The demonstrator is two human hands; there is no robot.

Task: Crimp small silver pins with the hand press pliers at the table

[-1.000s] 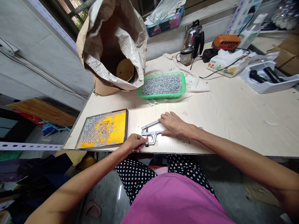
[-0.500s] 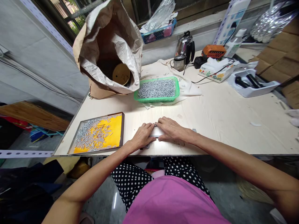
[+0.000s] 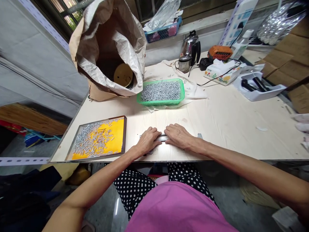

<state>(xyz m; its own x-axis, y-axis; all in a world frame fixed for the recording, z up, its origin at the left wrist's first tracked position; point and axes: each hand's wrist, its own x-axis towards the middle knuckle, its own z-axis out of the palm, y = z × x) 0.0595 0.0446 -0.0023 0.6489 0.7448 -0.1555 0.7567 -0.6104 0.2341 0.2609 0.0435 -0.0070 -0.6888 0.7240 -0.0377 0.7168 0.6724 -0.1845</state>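
A grey metal hand press tool (image 3: 162, 138) lies on the pale wooden table (image 3: 217, 129) near its front edge. My left hand (image 3: 147, 141) lies over the tool's left end, fingers curled down on it. My right hand (image 3: 178, 136) covers its right part, pressing the handles together. Only a short strip of metal shows between the two hands. To the left lies a framed yellow tray (image 3: 96, 138) strewn with small silver metal pieces. Farther back stands a green basket (image 3: 161, 91) full of the same pieces.
A large open paper sack (image 3: 108, 51) with a yellow round tin inside stands at the back left. At the back are a steel kettle (image 3: 190, 51), an orange device (image 3: 220, 51), a tissue box (image 3: 222, 72) and a white tray (image 3: 259, 87). Cardboard boxes sit far right.
My left hand moved from pinching at the tool's jaw to lying over its left end. The tool's handles, spread apart a second ago, are now pressed together under both hands.
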